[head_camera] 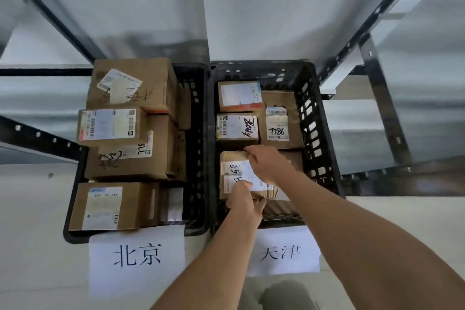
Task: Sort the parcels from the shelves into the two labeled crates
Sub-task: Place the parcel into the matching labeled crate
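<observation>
- Cardboard parcel (235, 167) is held inside the right black crate (319, 118), gripped by left hand (242, 202) and right hand (266, 162).
- Left black crate (198, 133) is packed with boxes.

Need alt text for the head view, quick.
Both hands, left hand and right hand, hold a brown cardboard parcel inside the right black plastic crate labeled 天津, beside three other boxes. The left black crate, labeled 北京, is stacked with parcels.
</observation>
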A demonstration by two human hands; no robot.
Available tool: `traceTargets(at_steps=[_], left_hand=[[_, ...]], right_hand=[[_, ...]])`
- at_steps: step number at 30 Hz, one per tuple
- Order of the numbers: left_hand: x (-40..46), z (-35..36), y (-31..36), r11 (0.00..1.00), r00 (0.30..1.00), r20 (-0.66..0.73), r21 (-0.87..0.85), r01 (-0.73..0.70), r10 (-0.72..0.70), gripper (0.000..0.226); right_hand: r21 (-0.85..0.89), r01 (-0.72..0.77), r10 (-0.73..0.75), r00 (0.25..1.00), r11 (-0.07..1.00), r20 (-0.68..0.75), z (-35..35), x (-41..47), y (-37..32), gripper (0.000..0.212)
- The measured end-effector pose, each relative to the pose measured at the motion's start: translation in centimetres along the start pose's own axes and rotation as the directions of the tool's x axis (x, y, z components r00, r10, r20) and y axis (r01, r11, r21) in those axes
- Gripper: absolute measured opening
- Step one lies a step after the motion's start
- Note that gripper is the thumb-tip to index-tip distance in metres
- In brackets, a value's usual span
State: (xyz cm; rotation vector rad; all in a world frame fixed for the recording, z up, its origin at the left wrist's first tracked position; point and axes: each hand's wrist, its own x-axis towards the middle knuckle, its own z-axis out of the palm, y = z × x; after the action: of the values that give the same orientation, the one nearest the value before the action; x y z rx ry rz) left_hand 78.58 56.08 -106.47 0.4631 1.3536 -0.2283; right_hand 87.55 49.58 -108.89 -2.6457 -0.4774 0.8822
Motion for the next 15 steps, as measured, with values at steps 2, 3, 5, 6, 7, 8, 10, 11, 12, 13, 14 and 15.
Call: traceTargets(at_steps=[2, 3, 5, 6, 7, 8, 10, 11, 12, 13, 14, 15], left_hand=[[1.4, 0.0, 0.0, 0.999, 1.0, -0.002, -0.032, -0.02, 0.02, 0.04], [1.8, 0.1, 0.1, 0.999, 1.0, 0.008, -0.044, -0.026, 0.026, 0.042], [2.9, 0.4, 0.1, 0.998, 0.998, 0.042, -0.051, -0.04, 0.042, 0.045], [3.3, 0.6, 0.2, 0.997, 0.997, 0.054, -0.057, -0.047, 0.05, 0.046], [3.7, 0.7, 0.3, 0.997, 0.996, 0.064, -0.061, -0.052, 0.056, 0.046], [4.2, 0.8, 0.3, 0.997, 0.995, 0.074, -0.059, -0.055, 0.06, 0.045], [4.6, 0.8, 0.1, 0.997, 0.992, 0.104, -0.045, -0.069, 0.073, 0.039], [4.5, 0.8, 0.0, 0.997, 0.991, 0.116, -0.026, -0.07, 0.073, 0.033], [4.4, 0.7, 0.0, 0.997, 0.99, 0.123, 0.014, -0.07, 0.068, 0.029], [4.2, 0.7, 0.1, 0.995, 0.989, 0.131, 0.067, -0.075, 0.066, 0.029], [3.8, 0.6, 0.2, 0.99, 0.988, 0.146, 0.121, -0.077, 0.059, 0.033], [3.2, 0.6, 0.6, 0.979, 0.985, 0.167, 0.186, -0.079, 0.048, 0.038]], right_hand=[[-0.036, 0.023, -0.024, 0.999, 0.999, -0.039, 1.2, 1.5, 0.1, 0.043], [-0.051, 0.034, -0.037, 0.997, 0.998, -0.068, 1.5, 2.2, 0.1, 0.043], [-0.05, 0.053, -0.057, 0.995, 0.997, -0.078, 2.0, 3.7, 0.3, 0.043], [-0.04, 0.061, -0.064, 0.995, 0.997, -0.071, 2.0, 4.3, 0.4, 0.043], [-0.031, 0.074, -0.076, 0.994, 0.997, -0.076, 2.1, 4.8, 0.6, 0.042], [-0.024, 0.088, -0.09, 0.992, 0.996, -0.09, 2.3, 5.2, 0.9, 0.041], [-0.032, 0.117, -0.121, 0.986, 0.993, -0.116, 2.5, 5.4, 1.3, 0.041], [-0.036, 0.129, -0.133, 0.984, 0.991, -0.123, 2.4, 5.3, 1.4, 0.041], [-0.026, 0.133, -0.135, 0.983, 0.991, -0.124, 2.2, 5.1, 1.3, 0.041], [-0.003, 0.12, -0.12, 0.985, 0.993, -0.12, 1.6, 4.7, 1.2, 0.041], [0.019, 0.096, -0.093, 0.989, 0.995, -0.114, 0.8, 4.2, 1.1, 0.041], [0.027, 0.064, -0.061, 0.992, 0.998, -0.108, -0.1, 3.6, 1.0, 0.041]])
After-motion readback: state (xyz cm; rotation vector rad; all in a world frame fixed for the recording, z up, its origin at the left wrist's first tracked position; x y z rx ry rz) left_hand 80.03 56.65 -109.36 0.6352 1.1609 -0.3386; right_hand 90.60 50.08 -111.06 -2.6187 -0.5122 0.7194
